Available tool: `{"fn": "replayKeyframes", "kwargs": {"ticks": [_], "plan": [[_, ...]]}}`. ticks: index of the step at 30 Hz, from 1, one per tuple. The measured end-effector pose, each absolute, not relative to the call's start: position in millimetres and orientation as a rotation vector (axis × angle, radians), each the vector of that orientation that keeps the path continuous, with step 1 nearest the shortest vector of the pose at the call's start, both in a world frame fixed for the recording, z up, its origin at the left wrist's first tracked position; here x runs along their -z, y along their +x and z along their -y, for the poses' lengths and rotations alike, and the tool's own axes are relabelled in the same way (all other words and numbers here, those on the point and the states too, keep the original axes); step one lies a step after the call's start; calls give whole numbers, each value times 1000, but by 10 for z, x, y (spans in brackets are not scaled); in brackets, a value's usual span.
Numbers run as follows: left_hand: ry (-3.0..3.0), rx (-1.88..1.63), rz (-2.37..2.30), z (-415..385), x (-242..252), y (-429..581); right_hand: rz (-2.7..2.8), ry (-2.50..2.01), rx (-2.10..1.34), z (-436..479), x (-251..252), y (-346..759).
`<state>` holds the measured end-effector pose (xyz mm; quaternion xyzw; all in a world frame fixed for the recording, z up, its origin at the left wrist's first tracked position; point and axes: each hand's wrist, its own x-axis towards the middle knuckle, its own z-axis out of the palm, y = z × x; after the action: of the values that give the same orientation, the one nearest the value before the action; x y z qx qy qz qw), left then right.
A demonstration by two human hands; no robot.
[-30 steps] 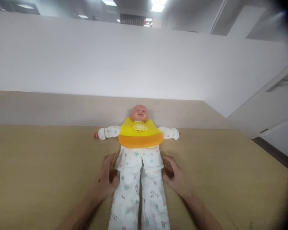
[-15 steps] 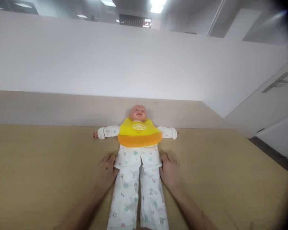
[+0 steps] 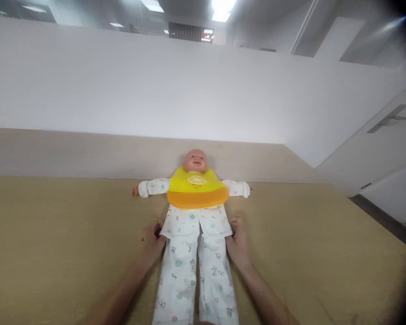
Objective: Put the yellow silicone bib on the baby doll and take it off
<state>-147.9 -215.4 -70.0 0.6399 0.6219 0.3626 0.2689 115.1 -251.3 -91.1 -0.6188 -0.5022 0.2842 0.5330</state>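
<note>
A baby doll (image 3: 195,160) lies on its back in the middle of the table, arms spread out to both sides. It wears a white patterned shirt (image 3: 186,222), matching white trousers (image 3: 179,280) and a yellow bib (image 3: 196,183) with an orange pocket (image 3: 198,198) along its lower edge. At the shirt's lower left corner, my left hand (image 3: 151,246) is closed on the hem, fingers curled. On the opposite side, my right hand (image 3: 239,246) pinches the other corner of the hem. The fingertips are partly hidden beside the cloth.
The wooden table (image 3: 71,234) reaches out on both sides of the doll. Behind it runs a paler board (image 3: 88,153) against a white partition (image 3: 138,85). A door with a metal handle (image 3: 389,118) is at the right.
Both hands have curled their fingers in at the shirt hem, and its corners are drawn slightly outward. The doll lies as before.
</note>
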Motion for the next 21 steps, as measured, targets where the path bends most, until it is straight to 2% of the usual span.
{"fn": "replayKeyframes", "kwargs": {"ticks": [5,12,18,21], "plan": [[1458,-948,-1516,2262,571,-1355,1113,-1481,-871,2514,876,1087],[1393,-1028,-1443,2290,529,-1350,1254,-1494,-776,2509,875,1126],[1315,-1215,-1442,2223,645,-1393,1190,-1492,-909,2519,863,1192],[1294,-1259,-1412,2196,689,-1418,1222,-1487,-845,2519,876,1223]]}}
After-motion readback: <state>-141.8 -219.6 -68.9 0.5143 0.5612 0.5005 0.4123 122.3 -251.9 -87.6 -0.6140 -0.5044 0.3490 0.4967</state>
